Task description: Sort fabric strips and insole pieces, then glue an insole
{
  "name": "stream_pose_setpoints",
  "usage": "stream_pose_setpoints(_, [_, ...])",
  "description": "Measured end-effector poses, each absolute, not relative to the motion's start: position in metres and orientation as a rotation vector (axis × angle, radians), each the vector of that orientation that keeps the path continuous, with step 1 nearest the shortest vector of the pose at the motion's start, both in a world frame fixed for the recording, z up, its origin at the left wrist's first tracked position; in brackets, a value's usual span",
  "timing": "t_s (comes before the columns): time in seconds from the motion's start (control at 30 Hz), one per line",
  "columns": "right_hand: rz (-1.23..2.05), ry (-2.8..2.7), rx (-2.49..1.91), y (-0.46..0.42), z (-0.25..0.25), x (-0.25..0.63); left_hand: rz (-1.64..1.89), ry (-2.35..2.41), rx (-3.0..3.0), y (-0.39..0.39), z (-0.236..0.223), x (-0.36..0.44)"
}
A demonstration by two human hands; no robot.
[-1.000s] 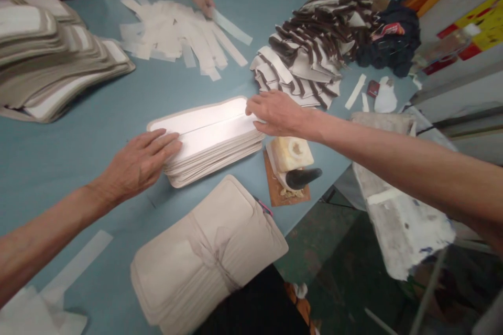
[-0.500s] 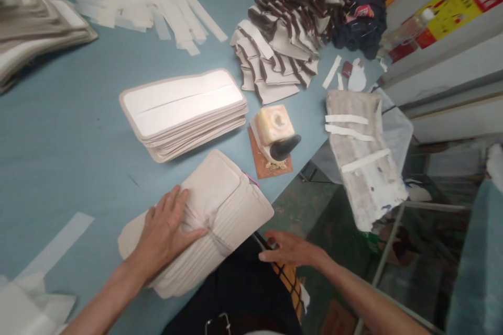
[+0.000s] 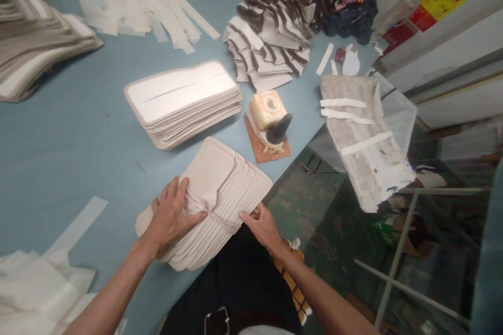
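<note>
left hand (image 3: 172, 215), thumb and fingers wide, rests on tied bundle (image 3: 231, 188); right hand (image 3: 262, 224) touches its edge, can't tell if gripping. white-topped stack (image 3: 186, 95) just beyond.

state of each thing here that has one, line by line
beige bundle: tied, edges fanned
left hand: open, resting on the bundle
right hand: at the bundle's edge
white-topped stack: untied, piled
white strips: loose, overlapping
dark-edged pieces: overlapping in rows
bottle: capped
stained sheet: narrow strips across it
</note>
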State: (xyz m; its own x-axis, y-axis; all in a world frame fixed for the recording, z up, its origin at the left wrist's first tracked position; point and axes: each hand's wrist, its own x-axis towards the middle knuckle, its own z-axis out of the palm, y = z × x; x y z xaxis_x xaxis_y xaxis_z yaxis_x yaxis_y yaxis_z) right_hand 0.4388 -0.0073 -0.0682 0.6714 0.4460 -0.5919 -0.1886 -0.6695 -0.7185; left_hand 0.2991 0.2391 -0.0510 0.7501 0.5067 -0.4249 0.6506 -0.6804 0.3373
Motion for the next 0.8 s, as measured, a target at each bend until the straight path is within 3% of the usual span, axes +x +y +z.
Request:
stream_pose_setpoints(0.27, [0.795, -0.089, -1.707, 0.044, -0.055, 0.414, -0.2, 0.896, 2.286, 0.234, -0.05, 0.265])
stream_pose_setpoints(0.53, [1.262, -0.447, -1.759, 0.103, -0.024, 0.423, -0.24, 0.728, 1.716, 0.279, -0.004, 0.256])
stream_pose_setpoints(0.8, [1.487, -0.993, -1.703, 0.139, -0.001, 0.454, -0.198, 0.729, 1.948, 0.285, 0.036, 0.263])
